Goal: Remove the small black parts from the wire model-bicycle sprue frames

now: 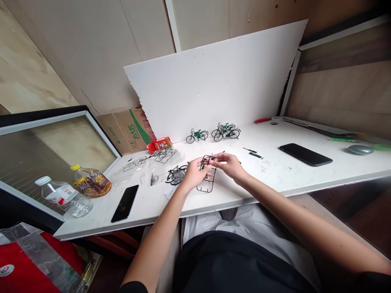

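A thin dark plastic parts frame (207, 189) is held upright above the table's front half. My left hand (195, 173) grips its left side, with the thumb across it. At its upper right, my right hand (228, 165) has its fingers pinched on the frame's edge; any small piece between them is too small to make out. Just left of my left hand lie black bicycle parts with spoked wheels (175, 176). Behind my hands stand small green model bicycles, one at the left (197, 135) and an overlapping group at the right (226, 132).
More dark parts frames (165, 154) lie by a red packet (159, 144). A phone (125, 203) and two bottles (91, 182) (64, 195) are at the left. Small green-handled tools (255, 155) and another phone (305, 154) lie right. A white board (214, 85) stands behind.
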`<state>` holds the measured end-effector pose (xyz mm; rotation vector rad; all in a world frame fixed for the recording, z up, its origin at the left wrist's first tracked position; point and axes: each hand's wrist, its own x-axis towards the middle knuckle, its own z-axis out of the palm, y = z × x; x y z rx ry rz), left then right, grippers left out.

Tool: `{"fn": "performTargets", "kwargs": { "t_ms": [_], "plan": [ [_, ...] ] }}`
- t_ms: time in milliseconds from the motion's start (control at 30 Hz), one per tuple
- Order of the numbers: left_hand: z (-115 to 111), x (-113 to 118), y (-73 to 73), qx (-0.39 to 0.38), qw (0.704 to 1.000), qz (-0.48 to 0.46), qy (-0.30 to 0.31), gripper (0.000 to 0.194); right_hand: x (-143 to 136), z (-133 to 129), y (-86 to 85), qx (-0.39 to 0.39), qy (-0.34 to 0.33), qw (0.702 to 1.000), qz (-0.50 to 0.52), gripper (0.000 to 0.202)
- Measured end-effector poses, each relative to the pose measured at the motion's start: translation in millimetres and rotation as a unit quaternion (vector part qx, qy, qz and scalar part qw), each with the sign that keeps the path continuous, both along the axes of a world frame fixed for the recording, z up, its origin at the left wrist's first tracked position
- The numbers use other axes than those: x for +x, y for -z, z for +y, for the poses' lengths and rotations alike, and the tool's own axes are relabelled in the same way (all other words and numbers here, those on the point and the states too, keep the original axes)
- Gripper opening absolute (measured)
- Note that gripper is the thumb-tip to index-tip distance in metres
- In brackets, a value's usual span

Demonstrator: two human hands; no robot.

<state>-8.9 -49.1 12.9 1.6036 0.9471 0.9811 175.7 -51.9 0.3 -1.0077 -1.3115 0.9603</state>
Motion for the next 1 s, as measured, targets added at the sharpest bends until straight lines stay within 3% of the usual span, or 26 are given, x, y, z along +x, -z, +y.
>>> {"fn": "performTargets", "kwargs": {
  "t_ms": [200,500,700,767,1000],
  "plan": [
    [4.2,2.9,-0.9,-0.020,0.999,-0.031,0.003,0.038,0.6,6.2,4.8,0.055,0.091,0.988,-0.109,0.050],
    [4.8,1.4,-5.4,-0.022,0.996,-0.083,0.000,0.042,1.6,4.4,-1.0,-0.002,-0.012,1.000,0.014,0.050],
    [3.6,1.9,-9.4,-0.011,0.998,-0.057,-0.033,0.036,0.7,6.2,0.1,0.006,-0.042,0.998,0.039,0.049],
    [1.2,2.5,-11.2,-0.020,0.998,-0.049,-0.017,0.036,1.2,4.9,-0.9,0.009,-0.024,0.999,0.038,0.051],
    [-6.5,4.5,-13.4,-0.026,0.997,-0.075,-0.019,0.051,0.9,3.0,1.5,-0.002,-0.065,0.994,0.084,0.054]
  ]
}}
